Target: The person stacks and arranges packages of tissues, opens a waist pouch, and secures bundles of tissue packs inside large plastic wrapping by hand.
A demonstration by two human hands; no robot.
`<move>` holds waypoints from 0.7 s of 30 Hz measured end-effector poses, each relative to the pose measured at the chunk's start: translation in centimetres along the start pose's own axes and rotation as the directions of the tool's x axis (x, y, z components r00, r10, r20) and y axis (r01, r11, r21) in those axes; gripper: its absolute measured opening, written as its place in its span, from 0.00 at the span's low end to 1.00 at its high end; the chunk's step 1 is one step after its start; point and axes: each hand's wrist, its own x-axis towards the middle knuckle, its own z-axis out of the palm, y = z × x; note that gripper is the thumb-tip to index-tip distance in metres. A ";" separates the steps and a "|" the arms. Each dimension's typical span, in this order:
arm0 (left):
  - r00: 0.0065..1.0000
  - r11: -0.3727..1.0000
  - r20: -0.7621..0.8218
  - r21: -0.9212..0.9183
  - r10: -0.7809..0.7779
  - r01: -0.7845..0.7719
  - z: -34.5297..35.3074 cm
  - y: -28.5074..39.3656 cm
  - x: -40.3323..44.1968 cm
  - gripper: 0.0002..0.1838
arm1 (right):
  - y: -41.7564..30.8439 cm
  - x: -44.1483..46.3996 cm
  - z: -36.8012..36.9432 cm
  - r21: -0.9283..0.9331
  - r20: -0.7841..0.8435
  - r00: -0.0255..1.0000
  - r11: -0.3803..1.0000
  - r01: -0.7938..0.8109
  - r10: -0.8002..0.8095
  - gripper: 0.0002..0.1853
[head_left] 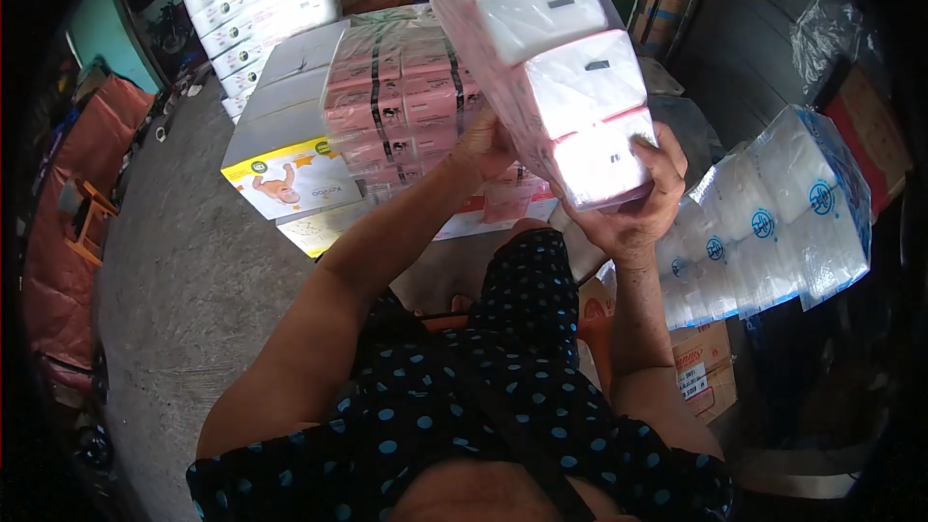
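A long plastic-wrapped bundle of tissue packs (580, 92), white on the face toward me and pink along the side, is held up tilted in front of me. My right hand (643, 203) grips its lower end, the thumb pressed on the white face and the fingers underneath. My left hand (488, 147) is at the bundle's left side, its fingers partly hidden behind the wrap. Just beyond my left hand stands a stack of pink tissue packs (387, 116) in clear plastic with dark straps.
White and yellow cartons (290, 179) stand left of the pink stack, with a tall white stack (261, 19) behind. Clear packs with blue logos (764, 222) lie at right above a brown cardboard box (706, 372). A red-brown cover (72, 222) and wooden stool (89, 217) are far left.
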 end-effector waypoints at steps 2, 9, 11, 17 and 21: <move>1.000 0.998 -0.012 0.059 0.025 -0.024 0.5 0.1 -0.3 0.28 | 0.0 -0.1 -0.1 -0.008 0.007 1.000 1.000 -0.006 0.006 0.46; 0.997 0.992 -0.039 0.106 0.069 -0.065 0.0 0.4 0.1 0.26 | 0.5 0.0 0.3 0.023 -0.066 0.997 0.999 -0.028 0.029 0.43; 0.997 0.995 -0.060 0.092 0.042 -0.037 0.0 0.7 0.0 0.25 | 1.1 0.1 0.8 0.126 -0.160 0.979 0.986 -0.104 0.124 0.39; 0.957 0.836 -0.223 0.548 0.184 -0.032 6.2 3.5 -1.2 0.23 | 5.9 2.3 1.3 0.367 -0.227 0.909 0.895 -0.253 0.351 0.29; 0.911 0.560 -0.270 0.826 0.310 0.054 7.6 5.4 0.1 0.21 | 10.6 2.8 3.0 0.767 -0.183 0.768 0.578 -0.279 0.614 0.23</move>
